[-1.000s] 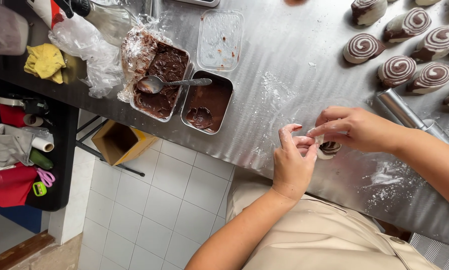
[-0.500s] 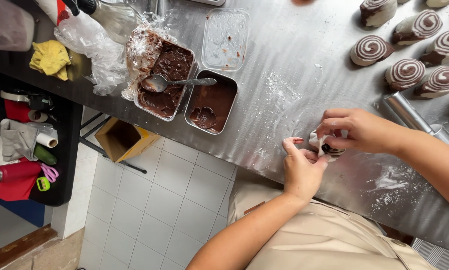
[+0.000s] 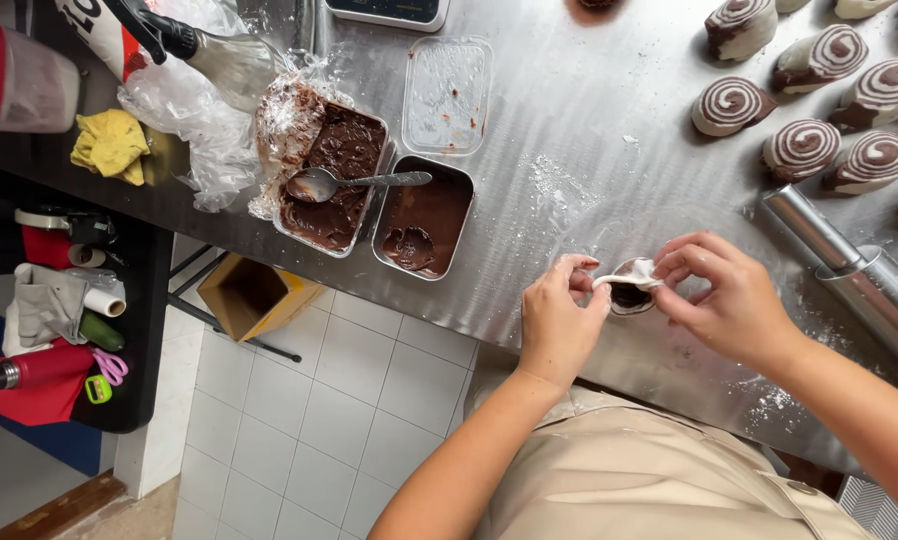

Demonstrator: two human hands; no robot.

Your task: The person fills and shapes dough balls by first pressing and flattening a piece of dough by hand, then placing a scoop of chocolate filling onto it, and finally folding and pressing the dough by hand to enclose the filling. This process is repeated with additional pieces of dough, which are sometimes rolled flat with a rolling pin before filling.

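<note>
Hands meet at the lower middle of the head view, over a steel surface (image 3: 589, 120) dusted with flour. The left hand (image 3: 557, 325) and the right hand (image 3: 729, 295) both pinch a small dough piece (image 3: 633, 283), white at its edge and dark with filling in its centre. The grip of each hand is clamped on that dough, fingertips gathered at its rim, the left from one side and the right from the other. The dough sits just above the surface near its front edge.

Left of the hands, in the upper middle of the frame, stand two metal tins of chocolate filling (image 3: 379, 195), touching side by side, with a spoon (image 3: 354, 182) lying across the left one. Just above the right tin lies a clear plastic lid (image 3: 447, 95). Crumpled plastic wrap (image 3: 184, 120) and a yellow cloth (image 3: 111, 143) lie at the upper left.

At the upper right, well apart from the hands, rest several swirled buns (image 3: 804, 148), white spiralled with brown. A metal rolling pin (image 3: 849, 275) lies slanted at the right, just beside the right hand. Below the surface show a white tiled floor (image 3: 299, 440) and a cardboard box (image 3: 254, 295).
</note>
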